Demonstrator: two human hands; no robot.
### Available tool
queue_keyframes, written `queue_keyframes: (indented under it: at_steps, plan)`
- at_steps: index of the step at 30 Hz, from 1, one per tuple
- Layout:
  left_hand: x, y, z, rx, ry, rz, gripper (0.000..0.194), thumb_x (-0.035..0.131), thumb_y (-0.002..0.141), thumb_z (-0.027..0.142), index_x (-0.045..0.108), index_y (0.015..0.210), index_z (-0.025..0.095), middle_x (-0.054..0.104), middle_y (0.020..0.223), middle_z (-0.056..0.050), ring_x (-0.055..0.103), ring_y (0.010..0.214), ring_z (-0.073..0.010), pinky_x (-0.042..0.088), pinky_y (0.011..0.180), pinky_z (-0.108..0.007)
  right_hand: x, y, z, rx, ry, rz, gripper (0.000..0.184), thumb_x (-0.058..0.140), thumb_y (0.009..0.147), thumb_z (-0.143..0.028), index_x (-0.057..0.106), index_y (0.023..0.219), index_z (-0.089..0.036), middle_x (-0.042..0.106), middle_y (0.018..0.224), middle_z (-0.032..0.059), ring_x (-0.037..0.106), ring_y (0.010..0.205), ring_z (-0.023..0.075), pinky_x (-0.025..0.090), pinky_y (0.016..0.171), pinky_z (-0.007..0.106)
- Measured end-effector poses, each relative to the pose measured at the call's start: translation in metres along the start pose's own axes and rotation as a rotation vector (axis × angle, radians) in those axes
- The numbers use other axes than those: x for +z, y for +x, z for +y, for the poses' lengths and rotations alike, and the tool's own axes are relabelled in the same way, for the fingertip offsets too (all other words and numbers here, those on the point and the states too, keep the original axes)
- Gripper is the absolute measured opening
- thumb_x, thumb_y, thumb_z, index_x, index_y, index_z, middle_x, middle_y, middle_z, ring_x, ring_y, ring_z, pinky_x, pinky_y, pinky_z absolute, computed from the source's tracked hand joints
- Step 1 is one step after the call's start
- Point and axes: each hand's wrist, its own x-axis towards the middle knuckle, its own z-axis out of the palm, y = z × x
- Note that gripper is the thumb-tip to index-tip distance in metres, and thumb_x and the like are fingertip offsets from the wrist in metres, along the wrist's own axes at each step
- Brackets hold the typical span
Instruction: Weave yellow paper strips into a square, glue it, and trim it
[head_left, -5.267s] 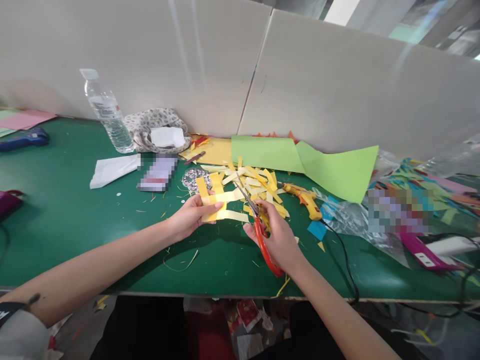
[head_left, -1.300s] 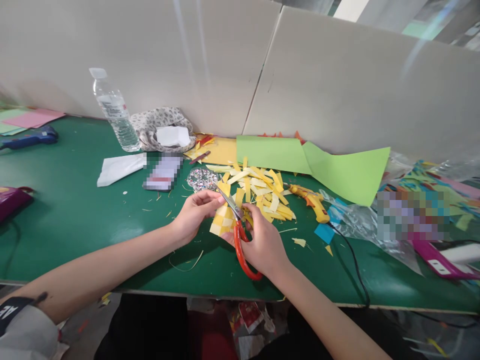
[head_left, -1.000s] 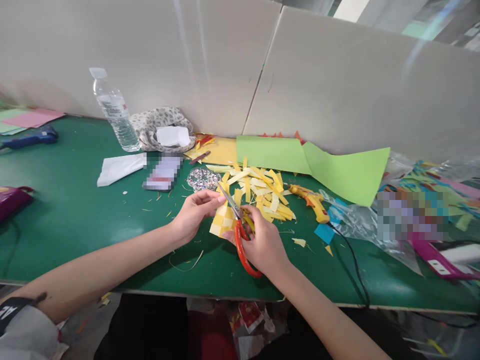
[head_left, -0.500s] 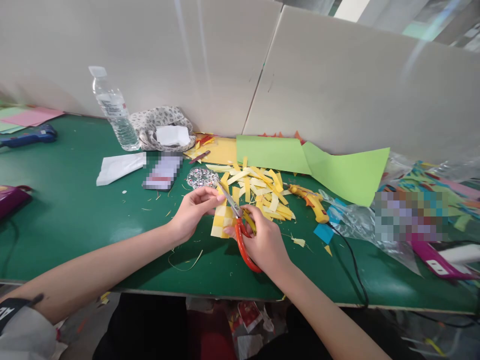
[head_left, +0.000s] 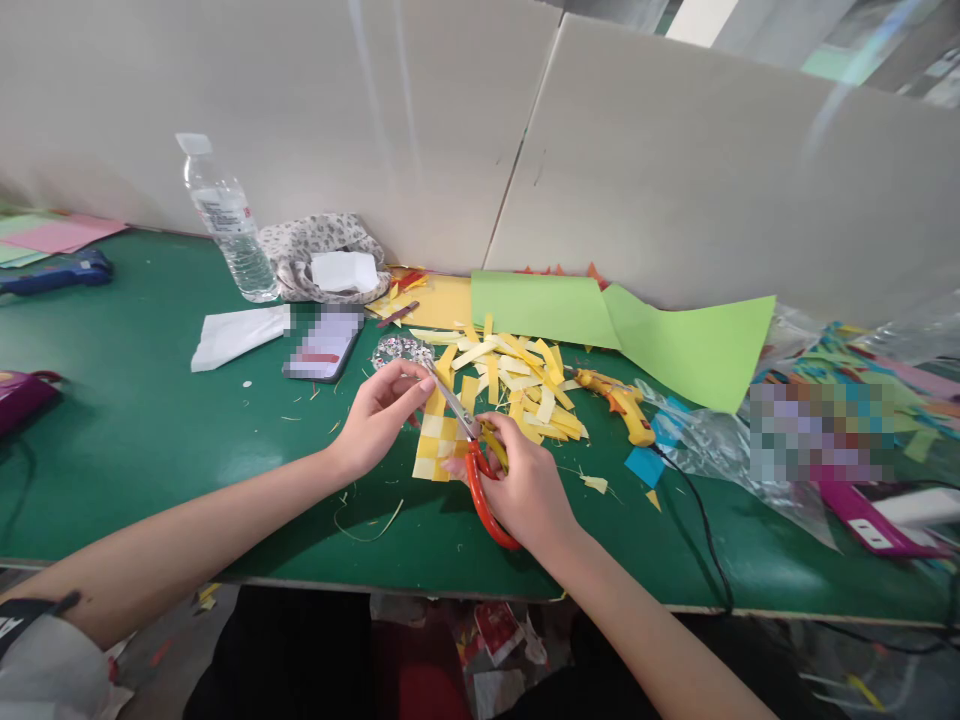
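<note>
My left hand (head_left: 379, 415) pinches the top of a woven square of pale and deep yellow paper strips (head_left: 435, 450), held just above the green table (head_left: 135, 430). My right hand (head_left: 525, 490) grips red-handled scissors (head_left: 480, 480), whose blades point up and left along the woven piece's right edge. A heap of loose yellow strips (head_left: 517, 380) lies right behind both hands.
A yellow glue gun (head_left: 619, 400) with a black cord lies right of the strips. Green paper sheets (head_left: 622, 325) lean on the back partition. A water bottle (head_left: 223, 225), patterned cloth (head_left: 315, 250), phone (head_left: 322, 345) and white tissue (head_left: 236, 335) sit at left.
The long strip ends sticking out of the woven piece have been trimmed off since the earliest frame. In the last second the piece has turned more upright and the scissors moved slightly up and left.
</note>
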Motion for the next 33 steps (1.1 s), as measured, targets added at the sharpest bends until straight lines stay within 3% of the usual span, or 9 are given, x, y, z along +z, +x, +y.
queue_keyframes:
  at_steps: [11, 17, 33]
  plan:
    - [-0.0006, -0.0013, 0.0006, 0.082, 0.020, -0.040, 0.012, 0.058, 0.081, 0.032, 0.055, 0.078, 0.021, 0.061, 0.069, 0.000, 0.055, 0.064, -0.0125, 0.039, 0.052, -0.021, 0.0002, -0.0024, 0.0007, -0.018, 0.011, 0.011, 0.047, 0.062, 0.072, -0.045, 0.050, 0.108, -0.017, 0.068, 0.082, 0.0056, 0.064, 0.065, 0.0191, 0.049, 0.056, 0.029]
    - [0.0007, -0.0031, -0.0012, 0.087, 0.018, -0.022, 0.013, 0.062, 0.078, 0.033, 0.057, 0.076, 0.021, 0.057, 0.068, 0.001, 0.052, 0.061, -0.0112, 0.038, 0.052, -0.021, 0.0018, -0.0027, 0.0013, -0.027, -0.006, 0.025, 0.051, 0.062, 0.072, -0.044, 0.048, 0.113, -0.016, 0.067, 0.098, 0.0104, 0.065, 0.072, 0.0212, 0.051, 0.059, 0.031]
    - [0.0032, -0.0056, -0.0040, 0.053, -0.023, -0.088, 0.010, 0.056, 0.083, 0.029, 0.054, 0.080, 0.019, 0.054, 0.064, 0.002, 0.055, 0.064, -0.0107, 0.039, 0.053, -0.020, 0.0056, -0.0029, 0.0024, -0.012, -0.019, 0.054, 0.051, 0.061, 0.072, -0.044, 0.049, 0.112, -0.014, 0.068, 0.088, 0.0102, 0.064, 0.066, 0.0211, 0.050, 0.057, 0.031]
